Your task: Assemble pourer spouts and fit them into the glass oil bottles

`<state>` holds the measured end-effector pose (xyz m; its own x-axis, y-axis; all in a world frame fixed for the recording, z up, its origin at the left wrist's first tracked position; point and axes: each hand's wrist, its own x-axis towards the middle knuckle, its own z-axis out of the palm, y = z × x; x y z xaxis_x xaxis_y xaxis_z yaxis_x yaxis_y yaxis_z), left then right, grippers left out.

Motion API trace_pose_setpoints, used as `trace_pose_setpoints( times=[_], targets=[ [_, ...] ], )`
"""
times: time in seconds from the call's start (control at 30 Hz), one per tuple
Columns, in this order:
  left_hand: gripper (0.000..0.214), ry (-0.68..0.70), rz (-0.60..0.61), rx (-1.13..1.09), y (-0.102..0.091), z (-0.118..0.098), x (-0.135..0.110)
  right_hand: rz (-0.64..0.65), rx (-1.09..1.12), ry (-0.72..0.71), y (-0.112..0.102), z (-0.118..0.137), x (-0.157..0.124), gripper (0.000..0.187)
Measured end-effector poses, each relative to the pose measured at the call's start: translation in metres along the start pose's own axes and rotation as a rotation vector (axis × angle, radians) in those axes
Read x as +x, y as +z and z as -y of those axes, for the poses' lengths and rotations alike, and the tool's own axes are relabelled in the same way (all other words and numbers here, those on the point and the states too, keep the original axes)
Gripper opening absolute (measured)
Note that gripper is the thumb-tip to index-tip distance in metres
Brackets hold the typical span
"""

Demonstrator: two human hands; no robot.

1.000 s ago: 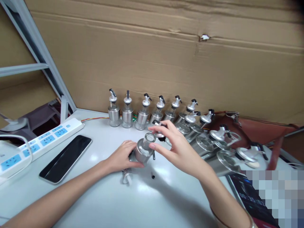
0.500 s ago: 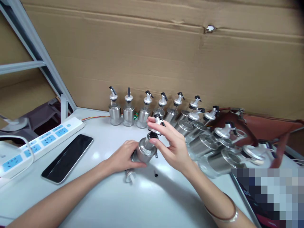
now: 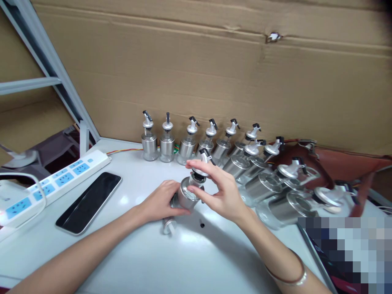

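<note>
My left hand (image 3: 161,201) is wrapped round the steel base of a small glass bottle (image 3: 187,197) tilted on the white table (image 3: 122,253). My right hand (image 3: 220,188) pinches a silver pourer cap (image 3: 199,166) with a black spout, set on the bottle's neck. A loose silver cap (image 3: 168,226) and a small black stopper (image 3: 201,224) lie on the table just in front of the bottle.
A row of capped steel bottles (image 3: 167,139) stands along the cardboard wall (image 3: 214,73), and several more (image 3: 275,192) crowd the right side. A black phone (image 3: 89,203) and a white power strip (image 3: 52,183) lie at the left. A metal frame (image 3: 45,61) rises at the far left.
My right hand brought the pourer cap from behind the bottle down onto its open neck. The left hand kept its hold on the bottle.
</note>
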<state>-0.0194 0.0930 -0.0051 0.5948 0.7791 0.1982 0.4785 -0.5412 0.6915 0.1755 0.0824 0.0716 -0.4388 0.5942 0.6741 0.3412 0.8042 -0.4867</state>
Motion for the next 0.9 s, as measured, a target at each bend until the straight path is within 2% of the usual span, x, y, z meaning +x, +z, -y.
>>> trace_pose_setpoints(
  times=[0.17,0.33,0.53,0.7,0.9],
  targets=[
    [0.047,0.006,-0.002,0.004,0.0002,-0.0005,0.0000,0.019,0.015,0.049,-0.0031,0.0033,0.0009,0.035],
    [0.051,0.006,-0.002,0.009,-0.0001,-0.0015,0.0005,0.011,0.041,0.057,-0.0028,0.0009,-0.0007,0.038],
    [0.051,0.008,-0.009,0.014,0.0007,0.0007,0.0004,-0.049,-0.016,-0.037,0.0007,-0.0045,-0.0021,0.039],
    [0.049,0.023,-0.012,0.026,0.0023,0.0034,-0.0002,-0.028,-0.112,-0.124,0.0006,-0.0019,-0.0018,0.031],
    [0.051,0.051,-0.016,0.050,0.0028,0.0047,-0.0008,-0.056,-0.261,-0.162,0.0026,0.0007,-0.0050,0.023]
  ],
)
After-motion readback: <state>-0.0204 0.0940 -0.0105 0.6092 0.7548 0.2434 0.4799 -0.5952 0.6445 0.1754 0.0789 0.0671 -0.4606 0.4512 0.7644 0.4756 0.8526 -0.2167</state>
